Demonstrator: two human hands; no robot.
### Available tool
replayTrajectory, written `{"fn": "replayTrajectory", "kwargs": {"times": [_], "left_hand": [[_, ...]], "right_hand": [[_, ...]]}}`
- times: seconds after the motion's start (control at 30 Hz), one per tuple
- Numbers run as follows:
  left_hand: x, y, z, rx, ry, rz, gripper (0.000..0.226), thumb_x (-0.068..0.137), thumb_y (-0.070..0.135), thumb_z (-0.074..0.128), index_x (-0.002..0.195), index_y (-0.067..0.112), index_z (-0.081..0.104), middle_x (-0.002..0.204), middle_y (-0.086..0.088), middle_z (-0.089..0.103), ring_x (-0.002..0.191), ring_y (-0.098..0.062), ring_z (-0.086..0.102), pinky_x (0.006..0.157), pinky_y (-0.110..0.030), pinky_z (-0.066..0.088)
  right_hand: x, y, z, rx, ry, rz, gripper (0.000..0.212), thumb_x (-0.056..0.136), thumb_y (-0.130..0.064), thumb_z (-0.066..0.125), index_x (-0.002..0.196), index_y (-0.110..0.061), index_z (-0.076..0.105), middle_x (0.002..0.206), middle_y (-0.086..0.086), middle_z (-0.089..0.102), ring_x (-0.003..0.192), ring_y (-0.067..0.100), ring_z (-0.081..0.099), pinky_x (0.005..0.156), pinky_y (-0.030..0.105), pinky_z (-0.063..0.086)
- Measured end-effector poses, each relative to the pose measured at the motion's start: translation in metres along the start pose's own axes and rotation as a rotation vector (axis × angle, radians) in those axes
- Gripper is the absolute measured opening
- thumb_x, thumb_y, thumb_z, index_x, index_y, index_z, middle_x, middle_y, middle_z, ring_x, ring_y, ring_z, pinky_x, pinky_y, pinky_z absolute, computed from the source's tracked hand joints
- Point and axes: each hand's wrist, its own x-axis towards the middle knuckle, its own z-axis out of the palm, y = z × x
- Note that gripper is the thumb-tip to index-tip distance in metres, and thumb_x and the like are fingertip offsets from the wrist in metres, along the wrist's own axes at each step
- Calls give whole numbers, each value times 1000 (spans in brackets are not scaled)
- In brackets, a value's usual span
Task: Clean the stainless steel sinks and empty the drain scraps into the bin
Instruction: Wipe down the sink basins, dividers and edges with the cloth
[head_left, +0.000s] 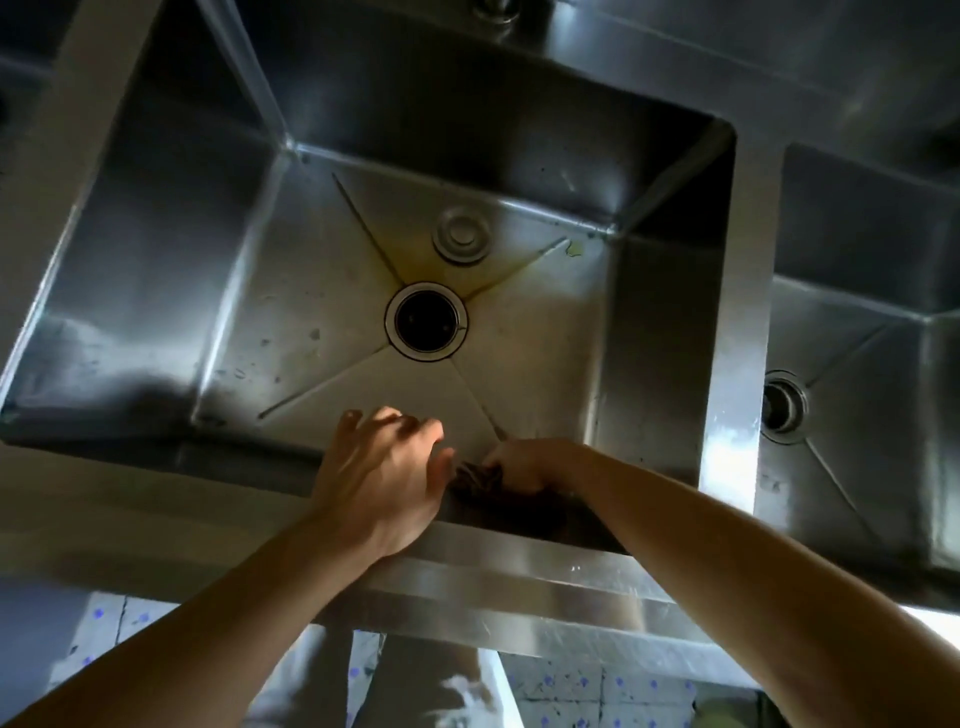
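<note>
A deep stainless steel sink (156, 218) fills the view, its open drain hole (426, 321) in the middle of the floor. A round metal drain plug (461, 236) lies on the floor just behind the hole. Small specks and a yellowish stain mark the floor. At the near wall my right hand (524, 462) grips a dark scrubbing pad (475, 475), pressed against the steel. My left hand (384, 467) hovers beside it with fingers loosely spread, its thumb touching the pad's edge.
A second sink (857, 338) with its own drain (783, 406) lies to the right, past a steel divider (737, 312). A tap base (496, 8) stands at the back. The front rim (493, 587) is near my body, with tiled floor below.
</note>
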Motion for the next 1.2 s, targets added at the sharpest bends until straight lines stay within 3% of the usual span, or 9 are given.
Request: {"fn": "replayTrajectory", "kwargs": {"times": [0.13,0.33,0.47,0.6,0.7,0.83,0.93,1.03,1.2], "left_hand": [[1,-1,1,-8,-5,3,51,87,46,16,83,23,61,75,3,63,85,-23,58,78,-39,41],[1,-3,1,13,-65,32,41,91,45,21,83,24,55,78,1,61,87,-24,56,79,-38,41],[1,-2,1,11,-94,11,27,96,38,32,96,24,56,89,1,66,92,-22,58,84,-36,40],[5,7,-4,44,-135,24,28,96,35,37,113,27,57,106,3,68,106,-19,57,91,-34,37],[8,22,-4,14,-163,92,26,94,34,37,109,27,57,105,4,68,105,-19,57,91,-35,37],[13,27,2,23,-223,109,23,94,33,34,92,24,55,100,1,67,104,-20,57,90,-36,36],[11,20,5,15,-189,144,23,96,34,31,95,26,52,96,2,66,99,-20,57,89,-36,38],[10,21,6,-15,-161,177,25,96,36,26,96,28,50,93,4,63,97,-18,55,90,-36,38],[11,23,8,-31,-61,192,42,86,41,11,84,27,50,82,2,62,88,-20,56,81,-37,37]], "right_hand": [[13,6,3,19,-13,37,26,93,-8,44,115,-9,59,121,15,59,102,27,55,89,37,41],[-30,8,-2,88,-6,48,37,93,1,39,121,-11,59,118,10,59,90,16,48,69,23,37],[-75,7,-3,131,48,108,34,90,4,46,111,-17,62,93,1,57,85,18,50,66,23,38],[-118,2,-1,137,123,162,31,89,1,49,115,-9,63,93,4,57,79,16,48,61,24,35],[-129,1,2,132,142,207,28,91,-1,44,111,-6,62,92,4,56,75,14,46,58,22,34],[-108,7,2,60,121,293,30,94,-2,39,115,-3,61,103,9,59,90,22,53,65,24,40],[-80,19,9,13,87,324,31,100,-11,38,124,-6,57,121,10,57,101,24,54,79,25,38],[-50,27,11,6,17,329,34,101,-9,36,131,-3,52,132,12,52,110,26,52,83,22,35],[-10,34,11,-34,5,273,33,96,-9,47,126,0,56,129,18,56,117,32,53,92,32,40]]}}
